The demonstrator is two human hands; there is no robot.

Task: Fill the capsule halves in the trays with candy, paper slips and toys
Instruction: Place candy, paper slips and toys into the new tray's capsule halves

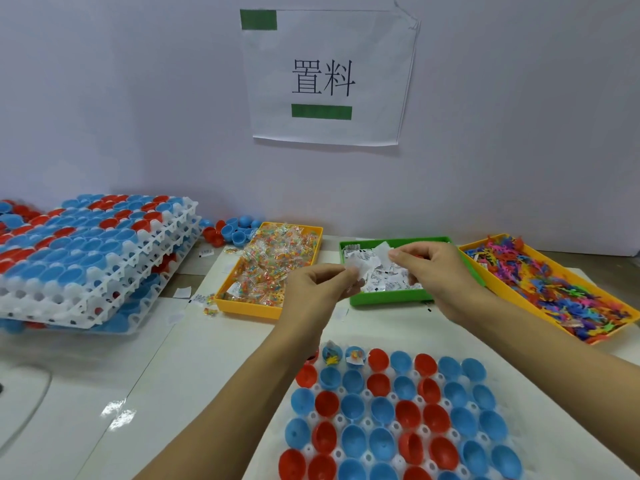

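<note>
Your two hands hold paper slips (360, 263) above the near edge of the green tray (388, 300). Your left hand (317, 289) pinches one white slip between thumb and fingertips, and your right hand (429, 268) pinches another slip, its fingers curled in over the tray. The two slips sit close together, and you cannot tell whether they touch. More slips lie heaped in the green tray beneath them.

Just below your forearms lies the white tray (349, 391) of capsule halves (408, 414), red and blue, open side up. Two blue halves in the far row, near your left wrist, already have small coloured bits inside; the others look bare.

To the left of the green tray stands a yellow tray (242, 304) heaped with wrapped candy (273, 261). To its right, another yellow tray (540, 315) holds a tangle of small coloured toys (550, 282).

Far left, a stack of white trays (93, 258) loaded with capsule halves leans on the table (173, 375), with loose halves (232, 230) behind it by the wall. A paper sign (329, 77) hangs on the wall above.
</note>
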